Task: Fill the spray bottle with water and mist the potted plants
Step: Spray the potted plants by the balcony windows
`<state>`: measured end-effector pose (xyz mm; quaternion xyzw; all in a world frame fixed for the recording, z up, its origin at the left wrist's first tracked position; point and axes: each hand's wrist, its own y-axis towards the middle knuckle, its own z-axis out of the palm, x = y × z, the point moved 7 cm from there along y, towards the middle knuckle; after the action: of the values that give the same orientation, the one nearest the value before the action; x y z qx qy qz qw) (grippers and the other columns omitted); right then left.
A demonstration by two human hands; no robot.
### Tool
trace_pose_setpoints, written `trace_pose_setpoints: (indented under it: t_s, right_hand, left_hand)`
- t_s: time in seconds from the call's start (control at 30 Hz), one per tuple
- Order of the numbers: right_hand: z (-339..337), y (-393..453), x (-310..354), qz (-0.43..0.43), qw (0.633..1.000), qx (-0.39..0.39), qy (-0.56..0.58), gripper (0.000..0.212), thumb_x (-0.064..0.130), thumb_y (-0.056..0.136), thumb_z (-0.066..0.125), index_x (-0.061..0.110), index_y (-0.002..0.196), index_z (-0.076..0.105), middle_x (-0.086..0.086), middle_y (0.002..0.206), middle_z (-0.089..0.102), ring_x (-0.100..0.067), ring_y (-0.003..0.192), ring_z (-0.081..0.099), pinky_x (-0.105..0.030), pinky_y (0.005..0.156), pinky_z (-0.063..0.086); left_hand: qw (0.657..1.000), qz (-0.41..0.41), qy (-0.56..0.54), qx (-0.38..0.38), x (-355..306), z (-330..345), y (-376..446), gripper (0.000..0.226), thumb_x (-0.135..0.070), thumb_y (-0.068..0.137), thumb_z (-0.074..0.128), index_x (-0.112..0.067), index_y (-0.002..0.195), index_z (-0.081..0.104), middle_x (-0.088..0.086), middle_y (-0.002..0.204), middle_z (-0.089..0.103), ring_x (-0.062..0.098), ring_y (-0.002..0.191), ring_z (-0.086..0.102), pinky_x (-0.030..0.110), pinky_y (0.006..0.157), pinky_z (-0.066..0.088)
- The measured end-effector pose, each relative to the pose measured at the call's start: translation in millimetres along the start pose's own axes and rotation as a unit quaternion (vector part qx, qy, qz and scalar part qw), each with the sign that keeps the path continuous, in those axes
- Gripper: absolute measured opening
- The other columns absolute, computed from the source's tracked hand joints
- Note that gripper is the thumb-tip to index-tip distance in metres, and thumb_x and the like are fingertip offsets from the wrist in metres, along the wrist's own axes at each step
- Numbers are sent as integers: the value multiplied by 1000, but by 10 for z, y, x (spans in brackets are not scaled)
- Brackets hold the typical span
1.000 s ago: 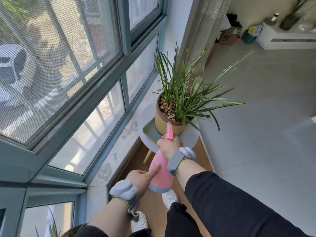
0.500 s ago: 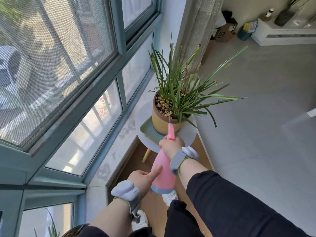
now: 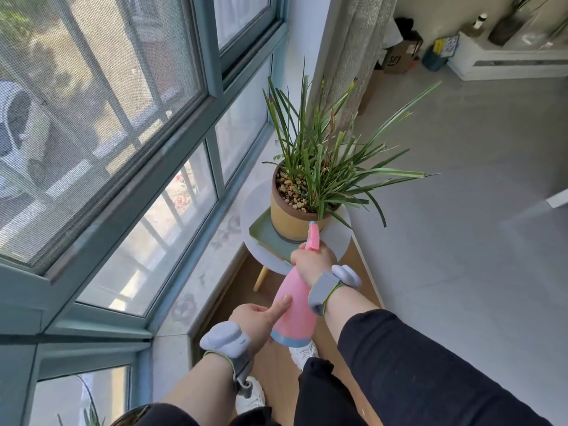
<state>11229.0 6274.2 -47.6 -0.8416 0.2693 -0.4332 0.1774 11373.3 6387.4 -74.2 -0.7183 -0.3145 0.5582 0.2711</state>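
1. The pink spray bottle (image 3: 295, 305) is held tilted, its nozzle pointing at the potted plant (image 3: 319, 167) just beyond it.
2. The right hand (image 3: 313, 261) grips the bottle's neck, fingers curled around the trigger.
3. The left hand (image 3: 255, 321) supports the bottle's lower body, thumb pressed along its side.
4. The pot sits on a green tray (image 3: 264, 238) on a small round white table (image 3: 338, 241) beside the window (image 3: 123, 149).

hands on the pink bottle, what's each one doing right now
Left hand: holds the base of the pink spray bottle, index finger straight along its side.
Right hand: grips the bottle's neck.
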Motion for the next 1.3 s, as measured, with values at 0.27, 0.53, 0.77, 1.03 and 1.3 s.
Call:
trace_pose_setpoints:
  t_s: [0.27,0.53,0.77,1.03,1.3]
  right_hand:
    - [-70,66,-50,7,1000,-1,5,15,12,72,60,22,83,57,2,74,56,-30,78,55,-29,70,43]
    - [-112,134,-88,14,999,-22,27,13,11,70,58,21,78,54,2,69,52,-31,73,52,-30,66,41]
    - [-173,211,-134,17,998,-51,45,10,13,62,59,18,62,50,0,58,51,-25,52,45,-26,51,33]
    - [-245,266,-149,19,998,-52,38,16,13,65,58,16,60,44,0,55,44,-24,48,37,-26,48,29]
    - [-265,255,-110,14,999,-24,29,26,5,67,57,16,55,36,-1,54,39,-25,52,33,-28,51,27]
  left_hand:
    - [999,16,33,15,-12,44,66,88,-95,27,52,-16,62,70,13,75,75,23,66,69,39,78,58]
    - [999,17,31,21,-75,92,91,79,-89,38,54,-19,69,71,7,69,74,20,67,69,36,73,58]
    - [999,30,30,32,-96,139,131,74,-81,53,63,-11,73,70,14,86,75,27,80,71,41,81,57]
    - [998,35,29,40,-146,179,134,92,-92,28,55,-15,75,70,15,90,74,30,85,71,44,84,57]
    - [998,38,33,40,-107,180,161,98,-96,22,53,-17,76,74,6,79,76,22,76,73,42,81,59]
